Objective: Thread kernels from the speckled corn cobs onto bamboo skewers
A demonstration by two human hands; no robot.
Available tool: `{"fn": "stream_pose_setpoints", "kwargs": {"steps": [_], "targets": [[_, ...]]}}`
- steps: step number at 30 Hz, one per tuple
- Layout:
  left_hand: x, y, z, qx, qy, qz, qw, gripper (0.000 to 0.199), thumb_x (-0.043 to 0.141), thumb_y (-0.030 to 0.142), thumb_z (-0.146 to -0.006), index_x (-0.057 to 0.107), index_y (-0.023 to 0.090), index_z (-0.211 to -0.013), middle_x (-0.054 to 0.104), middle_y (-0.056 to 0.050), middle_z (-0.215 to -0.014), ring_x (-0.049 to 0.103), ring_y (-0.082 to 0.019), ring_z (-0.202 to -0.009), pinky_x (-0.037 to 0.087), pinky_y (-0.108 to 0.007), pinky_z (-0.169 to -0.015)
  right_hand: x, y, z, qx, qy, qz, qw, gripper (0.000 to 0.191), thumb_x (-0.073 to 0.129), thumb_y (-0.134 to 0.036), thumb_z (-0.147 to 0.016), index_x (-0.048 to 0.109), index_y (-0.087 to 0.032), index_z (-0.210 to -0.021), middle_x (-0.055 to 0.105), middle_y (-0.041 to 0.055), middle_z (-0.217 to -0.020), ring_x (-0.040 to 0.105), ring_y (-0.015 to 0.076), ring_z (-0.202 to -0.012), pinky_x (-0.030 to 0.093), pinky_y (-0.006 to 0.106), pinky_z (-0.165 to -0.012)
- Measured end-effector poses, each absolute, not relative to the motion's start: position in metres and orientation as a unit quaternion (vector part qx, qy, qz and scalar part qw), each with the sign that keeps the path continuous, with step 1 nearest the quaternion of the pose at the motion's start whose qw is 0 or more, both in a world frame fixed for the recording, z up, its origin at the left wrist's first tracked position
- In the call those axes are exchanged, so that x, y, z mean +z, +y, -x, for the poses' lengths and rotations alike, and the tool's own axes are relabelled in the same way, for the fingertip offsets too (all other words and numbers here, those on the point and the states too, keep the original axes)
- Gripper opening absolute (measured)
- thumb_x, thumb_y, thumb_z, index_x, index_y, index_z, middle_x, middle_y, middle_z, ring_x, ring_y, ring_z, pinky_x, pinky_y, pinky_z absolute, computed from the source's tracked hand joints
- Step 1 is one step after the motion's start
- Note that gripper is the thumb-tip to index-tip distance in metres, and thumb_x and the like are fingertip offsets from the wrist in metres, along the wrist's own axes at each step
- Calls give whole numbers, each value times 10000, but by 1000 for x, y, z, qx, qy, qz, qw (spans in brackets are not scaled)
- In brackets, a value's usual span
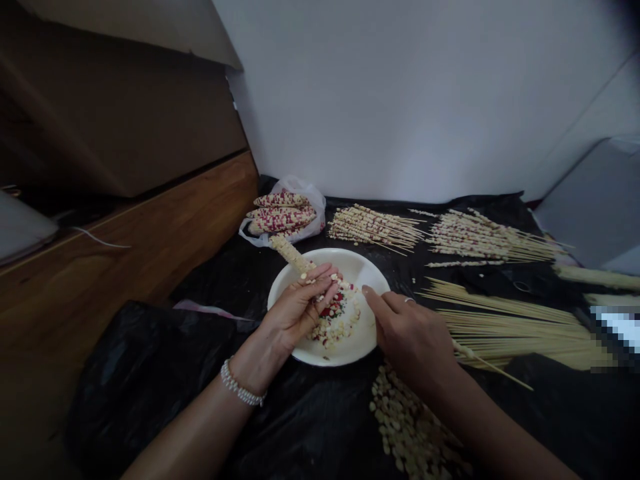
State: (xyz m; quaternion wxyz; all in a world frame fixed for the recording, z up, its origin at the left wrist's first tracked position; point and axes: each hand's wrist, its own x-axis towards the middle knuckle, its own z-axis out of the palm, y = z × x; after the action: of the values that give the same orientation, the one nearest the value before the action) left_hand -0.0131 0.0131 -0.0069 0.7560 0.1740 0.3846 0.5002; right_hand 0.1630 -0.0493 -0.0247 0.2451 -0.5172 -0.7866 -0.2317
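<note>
My left hand (303, 303) is cupped over a white bowl (275, 280), its fingers curled around several pale and dark-red corn kernels. A mostly stripped corn cob (289, 253) leans over the bowl's far-left rim, close to my left fingertips. Inside the bowl lie loose corn kernels (327, 332). My right hand (413, 327) is closed on a thin skewer (500, 372) with kernels threaded on it. The skewer's bare end sticks out to the right behind my wrist; its other end points toward my left fingers. My right palm hides its middle.
Red-and-cream corn cobs (283, 215) lie in a clear plastic bag behind the bowl. Kernel-threaded skewers are in two piles, one left (373, 225) and one right (475, 237). Bare skewers (520, 327) lie right. Small yellowish pieces (407, 420) rest on black plastic (295, 413). A white wall (400, 100) stands behind.
</note>
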Motion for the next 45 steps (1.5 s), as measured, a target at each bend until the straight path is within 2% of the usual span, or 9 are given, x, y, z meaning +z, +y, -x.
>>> {"fn": "stream_pose_setpoints", "kwargs": {"steps": [10, 21, 32, 40, 45], "targets": [[-8, 13, 15, 500, 376, -182, 759, 273, 634, -56, -765, 693, 112, -972, 727, -68, -911, 705, -111, -784, 583, -177, -762, -18, -51, -163, -262, -786, 512, 227, 377, 506, -54, -814, 669, -107, -1150, 628, 34, -726, 554, 163, -604, 349, 308, -562], [-5, 13, 11, 502, 407, -200, 737, 302, 599, -99, -758, 683, 91, -978, 727, -75, -948, 707, -123, -822, 583, -184, -777, -17, -54, -165, -304, -785, 505, 190, 328, 498, -113, -889, 646, -110, -1182, 632, 58, -767, 538, 188, -712, 323, 327, -618], [-8, 11, 9, 497, 399, -221, 738, 304, 648, -81, -730, 698, 108, -963, 729, -72, -945, 699, -113, -818, 577, -167, -769, -15, -57, -160, -305, -779, 510, 201, 324, 517, -87, -856, 668, -76, -1142, 619, 59, -716, 535, 200, -676, 318, 339, -571], [-8, 9, 10, 484, 385, -225, 752, 354, 682, -72, -707, 711, 134, -993, 712, -74, -1064, 688, -109, -853, 569, -169, -795, -20, -58, -158, -271, -781, 529, 192, 358, 542, -60, -813, 656, -68, -1152, 629, 44, -735, 549, 176, -634, 344, 305, -557], [-7, 9, 13, 469, 364, -193, 781, 335, 661, -73, -727, 714, 115, -999, 717, -52, -945, 682, -96, -810, 559, -172, -812, -25, -54, -161, -235, -780, 537, 219, 362, 559, -97, -826, 632, -110, -1180, 650, 20, -778, 565, 153, -620, 337, 288, -543]]}}
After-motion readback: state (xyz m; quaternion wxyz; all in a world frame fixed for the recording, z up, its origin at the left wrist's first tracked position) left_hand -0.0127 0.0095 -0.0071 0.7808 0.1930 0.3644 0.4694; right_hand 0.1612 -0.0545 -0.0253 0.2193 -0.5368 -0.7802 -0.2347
